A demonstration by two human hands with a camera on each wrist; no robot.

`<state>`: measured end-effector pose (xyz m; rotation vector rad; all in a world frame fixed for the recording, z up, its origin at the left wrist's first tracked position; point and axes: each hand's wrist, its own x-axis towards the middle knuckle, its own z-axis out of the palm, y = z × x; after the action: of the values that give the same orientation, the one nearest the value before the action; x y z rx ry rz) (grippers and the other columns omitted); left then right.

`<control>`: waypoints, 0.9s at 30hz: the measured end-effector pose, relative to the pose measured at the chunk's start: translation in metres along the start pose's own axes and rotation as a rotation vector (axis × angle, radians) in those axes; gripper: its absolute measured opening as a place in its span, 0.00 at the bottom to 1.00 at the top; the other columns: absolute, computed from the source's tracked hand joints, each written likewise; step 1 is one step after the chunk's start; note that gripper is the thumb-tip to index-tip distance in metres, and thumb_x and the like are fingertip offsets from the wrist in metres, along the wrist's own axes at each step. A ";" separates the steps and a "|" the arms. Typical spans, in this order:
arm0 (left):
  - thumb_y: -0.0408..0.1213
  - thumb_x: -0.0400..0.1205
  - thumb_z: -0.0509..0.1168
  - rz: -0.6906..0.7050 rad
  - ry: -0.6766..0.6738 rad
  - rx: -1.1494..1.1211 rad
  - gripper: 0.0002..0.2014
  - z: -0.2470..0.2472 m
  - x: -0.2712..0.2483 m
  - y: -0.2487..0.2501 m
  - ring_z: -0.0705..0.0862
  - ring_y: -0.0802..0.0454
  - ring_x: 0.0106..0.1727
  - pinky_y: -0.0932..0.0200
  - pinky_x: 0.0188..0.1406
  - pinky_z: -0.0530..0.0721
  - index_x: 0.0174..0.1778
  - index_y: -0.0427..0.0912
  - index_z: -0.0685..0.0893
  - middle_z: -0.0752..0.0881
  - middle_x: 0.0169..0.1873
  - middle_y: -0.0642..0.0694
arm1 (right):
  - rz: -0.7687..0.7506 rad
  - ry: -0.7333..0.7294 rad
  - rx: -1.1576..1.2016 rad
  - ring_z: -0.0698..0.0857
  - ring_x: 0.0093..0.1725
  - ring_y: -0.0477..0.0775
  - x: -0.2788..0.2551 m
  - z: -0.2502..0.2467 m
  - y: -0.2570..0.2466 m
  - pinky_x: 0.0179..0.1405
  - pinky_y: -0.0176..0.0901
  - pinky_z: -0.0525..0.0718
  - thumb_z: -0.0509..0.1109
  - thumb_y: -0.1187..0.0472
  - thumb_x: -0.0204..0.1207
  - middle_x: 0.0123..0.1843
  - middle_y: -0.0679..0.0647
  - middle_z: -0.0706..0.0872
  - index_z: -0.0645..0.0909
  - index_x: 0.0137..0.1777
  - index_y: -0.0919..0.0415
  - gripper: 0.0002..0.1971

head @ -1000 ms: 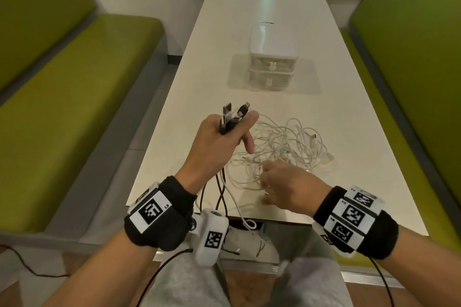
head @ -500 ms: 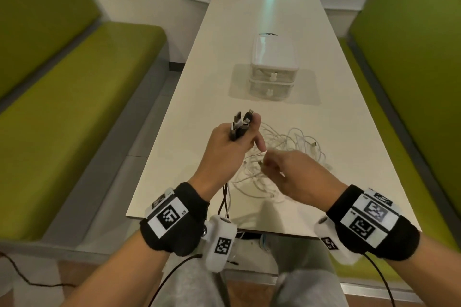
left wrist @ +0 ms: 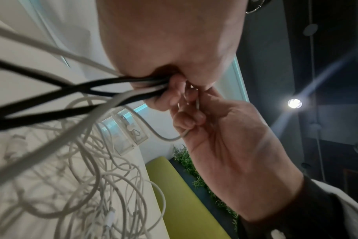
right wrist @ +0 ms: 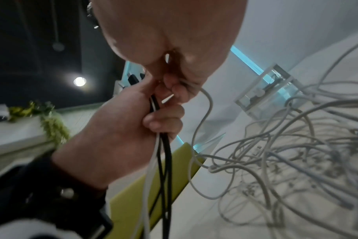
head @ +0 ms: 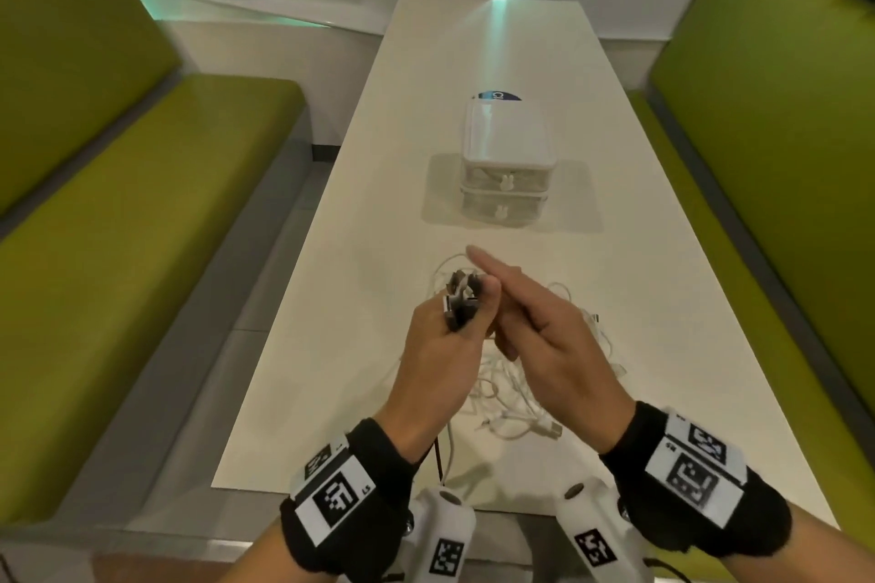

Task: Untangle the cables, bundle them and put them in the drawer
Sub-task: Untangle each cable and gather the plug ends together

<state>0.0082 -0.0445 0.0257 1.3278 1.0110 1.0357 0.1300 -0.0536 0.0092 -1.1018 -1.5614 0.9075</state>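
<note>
My left hand is raised over the near part of the table and grips a bunch of black and white cable ends, plugs sticking up. The bunch's black and white cords run down out of its fist. My right hand sits against it, index finger straight, the other fingers curled round a thin white cable. A tangled pile of white cables lies on the table under both hands. The white two-drawer unit stands farther back, both drawers closed.
The long white table runs away from me between two green benches. Its near edge is just below my wrists, and some cords hang over it. A blue-and-white label lies behind the drawer unit.
My right hand left the pile holding a white cable and rose to meet the left hand. The left hand, still holding the bunch, shifted slightly right and nearer. The head view tilted up.
</note>
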 end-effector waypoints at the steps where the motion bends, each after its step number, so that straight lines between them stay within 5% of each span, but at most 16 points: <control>1: 0.54 0.80 0.55 -0.006 -0.006 0.005 0.24 -0.001 0.002 -0.001 0.74 0.62 0.17 0.74 0.20 0.67 0.47 0.35 0.86 0.74 0.15 0.49 | -0.002 -0.013 -0.012 0.82 0.40 0.34 0.000 0.001 0.001 0.44 0.26 0.76 0.57 0.66 0.87 0.41 0.30 0.84 0.66 0.80 0.50 0.23; 3: 0.53 0.82 0.55 -0.042 -0.044 -0.012 0.23 -0.002 0.004 0.001 0.76 0.58 0.20 0.69 0.20 0.65 0.60 0.42 0.86 0.81 0.22 0.47 | 0.007 -0.011 0.058 0.82 0.36 0.36 0.001 0.003 0.000 0.41 0.26 0.76 0.58 0.63 0.86 0.38 0.33 0.84 0.55 0.83 0.50 0.27; 4: 0.52 0.83 0.55 -0.051 -0.055 -0.018 0.22 -0.003 0.006 0.001 0.76 0.60 0.20 0.72 0.20 0.67 0.63 0.45 0.86 0.80 0.18 0.52 | 0.011 -0.002 0.096 0.82 0.35 0.37 0.002 0.003 0.001 0.41 0.26 0.76 0.58 0.62 0.85 0.38 0.35 0.84 0.53 0.83 0.50 0.28; 6: 0.55 0.82 0.55 -0.067 -0.067 0.005 0.21 -0.004 0.008 0.000 0.75 0.63 0.21 0.75 0.25 0.72 0.62 0.50 0.87 0.78 0.16 0.58 | 0.023 0.009 0.131 0.81 0.31 0.38 0.003 0.003 0.000 0.39 0.27 0.76 0.58 0.61 0.85 0.34 0.36 0.84 0.51 0.82 0.47 0.29; 11: 0.53 0.82 0.59 -0.011 -0.008 -0.008 0.17 -0.011 0.011 0.002 0.87 0.57 0.37 0.69 0.38 0.82 0.52 0.48 0.89 0.91 0.39 0.45 | 0.038 -0.053 0.136 0.80 0.33 0.41 -0.003 0.001 0.005 0.36 0.33 0.77 0.60 0.62 0.85 0.36 0.42 0.84 0.58 0.80 0.46 0.26; 15: 0.48 0.83 0.59 0.115 0.101 -0.051 0.18 -0.012 0.007 0.004 0.87 0.62 0.58 0.71 0.54 0.81 0.52 0.42 0.91 0.91 0.51 0.52 | -0.008 -0.057 -0.071 0.77 0.30 0.45 -0.009 0.002 0.009 0.33 0.39 0.75 0.60 0.54 0.84 0.30 0.44 0.79 0.70 0.60 0.47 0.07; 19: 0.50 0.82 0.56 0.141 0.104 -0.099 0.22 -0.001 -0.001 0.009 0.88 0.67 0.51 0.77 0.45 0.80 0.55 0.40 0.90 0.92 0.51 0.53 | -0.092 -0.012 -0.211 0.78 0.30 0.48 -0.005 0.001 0.007 0.31 0.36 0.75 0.58 0.49 0.84 0.30 0.46 0.78 0.77 0.48 0.56 0.13; 23: 0.51 0.82 0.56 0.114 0.033 -0.122 0.21 0.002 0.003 0.012 0.87 0.59 0.59 0.72 0.49 0.83 0.63 0.46 0.87 0.90 0.56 0.52 | -0.144 0.057 -0.156 0.77 0.29 0.46 0.003 0.001 -0.003 0.31 0.33 0.74 0.59 0.56 0.84 0.30 0.41 0.77 0.81 0.48 0.55 0.10; 25: 0.52 0.82 0.57 0.116 0.043 -0.094 0.20 0.001 0.006 0.014 0.89 0.47 0.54 0.66 0.48 0.86 0.58 0.47 0.89 0.91 0.51 0.46 | -0.139 0.036 -0.143 0.79 0.29 0.48 0.007 0.001 -0.007 0.30 0.41 0.78 0.59 0.56 0.84 0.31 0.43 0.79 0.82 0.49 0.57 0.11; 27: 0.55 0.81 0.56 0.145 0.060 -0.081 0.23 -0.001 0.009 0.019 0.90 0.48 0.50 0.62 0.45 0.87 0.51 0.44 0.91 0.92 0.49 0.47 | -0.123 0.015 -0.126 0.79 0.28 0.50 0.009 0.002 -0.010 0.30 0.47 0.79 0.59 0.54 0.84 0.29 0.47 0.79 0.80 0.45 0.56 0.11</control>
<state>0.0096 -0.0355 0.0444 1.3254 0.9177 1.2192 0.1246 -0.0481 0.0203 -1.0849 -1.6727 0.7253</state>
